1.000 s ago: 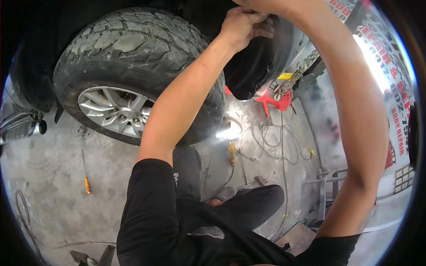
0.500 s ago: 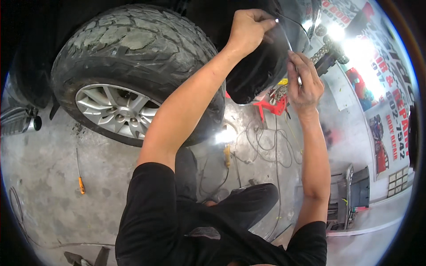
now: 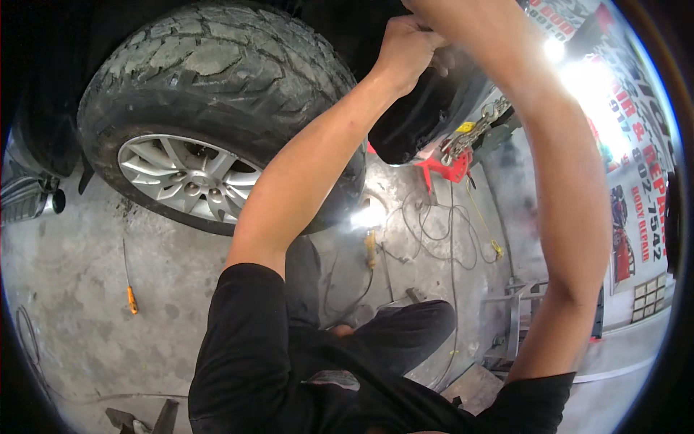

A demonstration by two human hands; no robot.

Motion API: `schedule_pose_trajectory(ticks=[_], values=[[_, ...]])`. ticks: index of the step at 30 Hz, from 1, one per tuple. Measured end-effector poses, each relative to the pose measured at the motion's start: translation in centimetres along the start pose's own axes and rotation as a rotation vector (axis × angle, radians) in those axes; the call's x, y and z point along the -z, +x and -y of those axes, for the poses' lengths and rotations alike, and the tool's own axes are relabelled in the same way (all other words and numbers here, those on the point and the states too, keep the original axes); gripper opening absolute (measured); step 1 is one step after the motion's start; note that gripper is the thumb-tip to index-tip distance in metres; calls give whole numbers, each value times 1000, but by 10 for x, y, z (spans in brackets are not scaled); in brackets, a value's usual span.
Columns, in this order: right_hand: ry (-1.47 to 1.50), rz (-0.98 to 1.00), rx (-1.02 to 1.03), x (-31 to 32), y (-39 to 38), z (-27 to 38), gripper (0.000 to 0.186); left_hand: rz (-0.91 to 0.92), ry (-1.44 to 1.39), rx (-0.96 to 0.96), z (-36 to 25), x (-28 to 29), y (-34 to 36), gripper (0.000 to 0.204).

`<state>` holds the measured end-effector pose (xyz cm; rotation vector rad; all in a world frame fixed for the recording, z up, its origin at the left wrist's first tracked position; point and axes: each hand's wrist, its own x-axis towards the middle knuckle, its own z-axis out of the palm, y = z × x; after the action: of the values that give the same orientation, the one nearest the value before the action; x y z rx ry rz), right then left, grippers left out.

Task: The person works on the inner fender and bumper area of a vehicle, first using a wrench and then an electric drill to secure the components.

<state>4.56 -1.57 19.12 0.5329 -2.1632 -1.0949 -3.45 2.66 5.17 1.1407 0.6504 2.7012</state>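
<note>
My left hand [image 3: 413, 50] is curled at the black body panel [image 3: 419, 116] beside the large tire [image 3: 210, 50] with its silver alloy wheel [image 3: 189, 178]; what its fingers grip is hidden. My right hand [image 3: 426, 9] is raised to the upper edge of the view, close above the left one, blurred and mostly hidden, so its fingers cannot be made out. The right forearm crosses in front of the panel's outer side. Just below the panel are a hanging chain [image 3: 459, 141] and red equipment [image 3: 448, 170].
An orange-handled screwdriver [image 3: 131, 299] lies on the concrete floor at left. A lit work lamp [image 3: 371, 246], looping cables [image 3: 452, 217] and my bent legs are below. Metal parts [image 3: 510, 325] stand by the right wall with banners [image 3: 640, 217]. A step bar [image 3: 29, 202] is at far left.
Half a second ago my right hand was lower, holding a thin metal rod on the panel; it has since swung up to the top edge. My left hand has barely moved.
</note>
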Motion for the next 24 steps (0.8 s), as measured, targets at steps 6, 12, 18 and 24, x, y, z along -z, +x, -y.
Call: schedule_pose_trajectory(ticks=[6,12,18,24], values=[[-63,-120,245,-5,17,-5,10,-19,-73,161,-8,6,-1,11],[-131,-125,350,-6,21,-3,10,1,-139,125,0,8,10,7],[-158,-155,213,-10,1,4,8,-34,-53,-9,-6,1,7,12],[46,-166,-113,-15,-103,3,19,-31,119,-168,-4,0,9,10]])
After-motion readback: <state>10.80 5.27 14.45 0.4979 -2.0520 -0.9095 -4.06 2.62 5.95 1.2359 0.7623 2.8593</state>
